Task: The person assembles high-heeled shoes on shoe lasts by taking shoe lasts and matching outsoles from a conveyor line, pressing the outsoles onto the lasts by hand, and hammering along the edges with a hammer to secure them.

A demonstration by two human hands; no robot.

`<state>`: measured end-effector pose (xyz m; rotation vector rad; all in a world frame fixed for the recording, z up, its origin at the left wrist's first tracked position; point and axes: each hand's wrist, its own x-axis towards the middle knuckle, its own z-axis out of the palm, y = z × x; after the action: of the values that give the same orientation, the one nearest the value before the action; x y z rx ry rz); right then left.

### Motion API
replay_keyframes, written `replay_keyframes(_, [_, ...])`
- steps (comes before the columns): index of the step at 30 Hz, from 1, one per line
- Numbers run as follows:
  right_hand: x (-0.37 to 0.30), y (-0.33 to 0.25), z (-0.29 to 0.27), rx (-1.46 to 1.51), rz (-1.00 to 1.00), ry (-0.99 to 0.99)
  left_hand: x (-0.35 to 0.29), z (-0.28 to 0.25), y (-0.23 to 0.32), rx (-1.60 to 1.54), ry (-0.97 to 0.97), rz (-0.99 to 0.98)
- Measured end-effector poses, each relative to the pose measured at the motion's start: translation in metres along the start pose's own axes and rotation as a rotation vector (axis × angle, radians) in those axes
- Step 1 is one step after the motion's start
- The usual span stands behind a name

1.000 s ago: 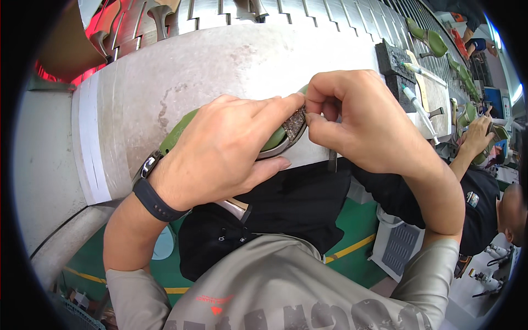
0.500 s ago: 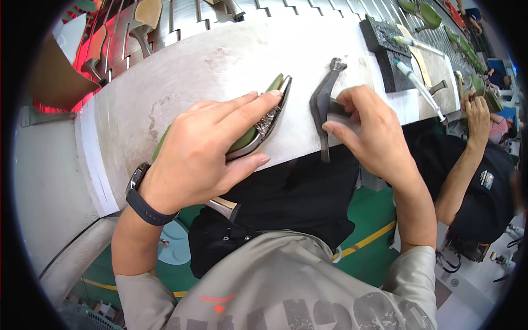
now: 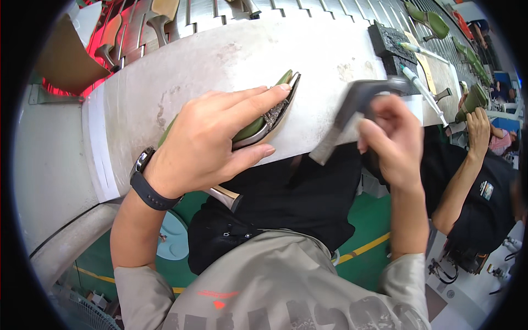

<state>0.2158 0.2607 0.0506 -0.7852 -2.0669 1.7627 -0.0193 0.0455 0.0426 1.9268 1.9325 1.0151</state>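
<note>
A green high-heeled shoe (image 3: 252, 131) lies tilted at the bench edge, its toe part open to show a textured inside and its heel pointing down toward my lap. My left hand (image 3: 206, 137) is wrapped over the shoe, fingers along its upper side and thumb at the near rim. In my right hand (image 3: 397, 135) is a dark metal hammer (image 3: 350, 107), raised over the bench to the right of the shoe. The hammer is smeared by motion; its flat, narrow end points toward me. My fingers hide most of its handle.
Two syringes (image 3: 423, 91) and a black block (image 3: 386, 41) sit at the bench's right end. Beyond the white bench (image 3: 203, 63), a slatted conveyor (image 3: 203, 16) carries shoes. A brown curved panel (image 3: 66, 69) stands left. At right, a co-worker's hand (image 3: 477, 127) holds a green shoe.
My right hand has lifted the hammer from its upright pose on the bench, turning it and moving right. My left hand and the shoe stay nearly in place.
</note>
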Motion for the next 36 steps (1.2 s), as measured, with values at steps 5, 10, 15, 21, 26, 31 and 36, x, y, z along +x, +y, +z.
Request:
replay_keyframes(5, [0.0, -0.029, 0.013, 0.497, -0.393, 0.0, 0.002, -0.003, -0.001, 0.002, -0.019, 0.014])
replay_keyframes(10, [0.012, -0.07, 0.035, -0.092, -0.296, -0.023, 0.003, -0.001, -0.002, -0.01, -0.016, 0.007])
replay_keyframes(15, [0.036, -0.093, 0.049, -0.174, -0.141, -0.113, 0.004, -0.001, -0.002, -0.025, -0.011, 0.013])
replay_keyframes(21, [0.044, -0.088, 0.059, -0.245, -0.129, -0.201, 0.001, -0.001, -0.004, -0.031, 0.004, 0.028])
replay_keyframes(26, [0.051, -0.088, 0.061, -0.225, -0.175, -0.211, 0.006, -0.003, -0.003, -0.007, -0.005, 0.05])
replay_keyframes(31, [0.06, -0.073, 0.05, -0.14, -0.112, -0.204, 0.012, 0.001, 0.001, -0.022, 0.005, 0.035])
replay_keyframes(36, [0.048, -0.082, 0.029, -0.274, 0.055, -0.434, 0.009, -0.002, -0.002, 0.034, -0.063, 0.015])
